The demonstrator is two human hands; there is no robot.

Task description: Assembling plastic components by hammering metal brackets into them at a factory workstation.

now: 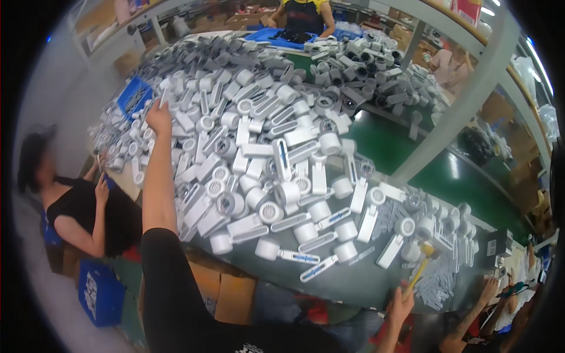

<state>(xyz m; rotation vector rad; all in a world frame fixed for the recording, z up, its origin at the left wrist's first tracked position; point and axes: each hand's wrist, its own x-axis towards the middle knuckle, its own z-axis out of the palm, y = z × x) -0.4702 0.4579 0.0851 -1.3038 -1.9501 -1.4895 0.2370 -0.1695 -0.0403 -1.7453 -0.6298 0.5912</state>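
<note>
My left arm stretches far over the heap, and my left hand (159,118) is closed at its far left side. Its fingertips pinch what seems to be a white plastic part (164,96), close to a blue tray (136,97) of grey pieces. Low on the right, my right hand (400,304) is wrapped round the yellow handle of a small mallet (419,272), whose block-shaped head points away from me. Beside the mallet lies a pile of flat grey strips (436,288). White housings (271,213) with round grilled heads and slotted handles cover the table; some show blue strips inside.
A slanted white post (441,129) rises beside a green conveyor belt (382,138). People sit at the left (82,212), across the table (303,17) and at the right edge. A blue bin (101,294) and a cardboard box (235,299) stand below the table edge.
</note>
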